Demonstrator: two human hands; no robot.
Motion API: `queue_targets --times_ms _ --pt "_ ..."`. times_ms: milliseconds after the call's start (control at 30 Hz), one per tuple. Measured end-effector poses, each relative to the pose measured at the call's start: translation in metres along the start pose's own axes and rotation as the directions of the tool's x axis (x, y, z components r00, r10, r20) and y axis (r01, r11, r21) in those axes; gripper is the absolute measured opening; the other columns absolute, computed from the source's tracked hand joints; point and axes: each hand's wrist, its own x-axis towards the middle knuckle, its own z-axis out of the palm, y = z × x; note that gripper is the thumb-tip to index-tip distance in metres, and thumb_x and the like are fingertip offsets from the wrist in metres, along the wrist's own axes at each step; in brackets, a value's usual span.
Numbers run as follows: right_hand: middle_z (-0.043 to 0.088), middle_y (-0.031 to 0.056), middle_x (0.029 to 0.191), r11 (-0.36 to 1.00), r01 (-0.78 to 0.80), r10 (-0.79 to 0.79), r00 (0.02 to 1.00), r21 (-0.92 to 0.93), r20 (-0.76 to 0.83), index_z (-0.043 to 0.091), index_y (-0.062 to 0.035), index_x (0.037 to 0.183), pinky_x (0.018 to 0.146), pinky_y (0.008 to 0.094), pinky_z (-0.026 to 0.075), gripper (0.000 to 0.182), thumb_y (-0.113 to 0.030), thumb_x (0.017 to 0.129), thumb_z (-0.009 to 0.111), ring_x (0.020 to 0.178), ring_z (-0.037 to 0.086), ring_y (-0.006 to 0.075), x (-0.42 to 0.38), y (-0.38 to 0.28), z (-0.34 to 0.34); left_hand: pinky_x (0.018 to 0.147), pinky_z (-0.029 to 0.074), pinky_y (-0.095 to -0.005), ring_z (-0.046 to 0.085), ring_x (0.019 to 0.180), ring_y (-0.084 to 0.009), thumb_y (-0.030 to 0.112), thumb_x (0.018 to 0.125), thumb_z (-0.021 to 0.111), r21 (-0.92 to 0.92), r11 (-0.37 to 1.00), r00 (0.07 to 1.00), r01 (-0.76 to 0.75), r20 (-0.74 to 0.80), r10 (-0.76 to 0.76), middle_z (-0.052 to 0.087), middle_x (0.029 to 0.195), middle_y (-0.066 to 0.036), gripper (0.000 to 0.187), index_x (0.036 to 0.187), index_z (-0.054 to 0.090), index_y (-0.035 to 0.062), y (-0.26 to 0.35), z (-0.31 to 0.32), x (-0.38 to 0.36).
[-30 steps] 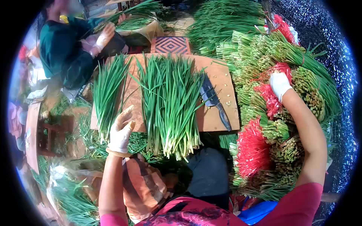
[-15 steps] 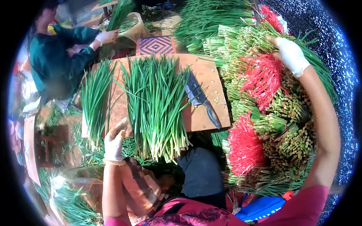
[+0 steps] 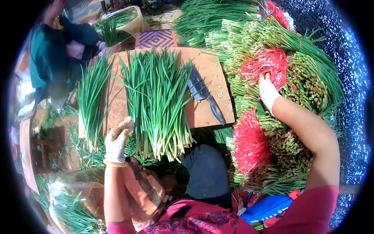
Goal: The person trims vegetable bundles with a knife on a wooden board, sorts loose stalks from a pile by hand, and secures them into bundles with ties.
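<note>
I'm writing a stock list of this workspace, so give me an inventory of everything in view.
Board: one, brown, centre
Green stalk piles: two, green with pale ends, on the board
Knife: one, dark blade, board's right side
Stacked bundles: many, uncounted, green, right
Strip bunches: three, red, on or near the bundles
Patterned seat or mat: one, orange-brown and dark, beyond the board
Clear bags of greens: two, lower left and top
Blue item: one, bottom right
Co-worker: one, dark green top, upper left
Gloved hands: two, white; left before the board, right at the middle strips
</note>
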Motion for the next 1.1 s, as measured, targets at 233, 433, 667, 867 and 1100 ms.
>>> queue_targets --times_ms 233,433,667,867,1100 --pt "0.068 0.0073 0.082 0.952 0.068 -0.211 0.853 -0.298 -0.478 0.072 -0.0133 0.087 0.068 0.0398 0.049 0.024 -0.022 0.081 0.051 0.081 0.065 0.0251 0.041 -0.02 0.055 0.094 0.044 -0.0313 0.058 0.103 -0.0195 0.015 0.085 0.063 -0.013 0.999 0.999 0.038 0.02 -0.038 0.061 0.114 -0.014 0.041 0.118 0.055 -0.007 0.008 -0.013 -0.005" --pt "0.069 0.0088 0.086 0.978 0.211 -0.206 0.954 -0.002 -0.216 0.071 -0.0116 0.09 0.071 0.0401 0.051 0.023 -0.021 0.082 0.051 0.084 0.066 0.0261 0.072 -0.041 0.034 0.093 0.043 -0.0292 0.058 0.102 -0.0171 0.008 0.086 0.06 -0.051 0.996 0.997 0.079 -0.002 -0.079 0.061 0.115 -0.012 0.035 0.118 0.056 -0.0058 0.014 -0.026 -0.015" --pt "0.064 0.0212 0.096 0.467 -0.024 0.31 0.941 0.884 -0.138 0.065 -0.0059 0.093 0.082 0.0416 0.047 0.028 -0.021 0.085 0.043 0.09 0.062 0.0357 0.045 0.04 0.055 0.091 0.046 -0.033 0.06 0.102 -0.0222 0.017 0.086 0.062 -0.099 0.992 0.997 0.079 0.032 -0.077 0.061 0.116 -0.014 0.039 0.117 0.055 -0.0067 0.032 -0.035 -0.028" --pt "0.051 0.0102 0.073 -0.027 0.417 0.806 0.547 0.909 -0.227 0.055 -0.0035 0.08 0.069 0.0364 0.04 0.028 -0.029 0.089 0.048 0.069 0.046 0.0201 0.022 0.15 0.022 0.09 0.047 -0.0311 0.061 0.099 -0.0212 0.017 0.087 0.061 -0.123 0.987 0.995 0.099 0.03 -0.096 0.061 0.114 -0.014 0.038 0.116 0.056 -0.007 0.032 -0.036 -0.031" --pt "0.065 0.0168 0.1 0.558 -0.004 0.312 0.928 0.83 -0.205 0.064 -0.0106 0.101 0.082 0.0435 0.048 0.035 -0.036 0.076 0.059 0.094 0.062 0.0351 0.067 0.047 -0.049 0.087 0.049 -0.0331 0.062 0.099 -0.0227 0.022 0.086 0.064 -0.06 0.992 0.994 0.108 0.013 -0.107 0.061 0.114 -0.016 0.042 0.115 0.055 -0.007 0.006 -0.052 -0.027"
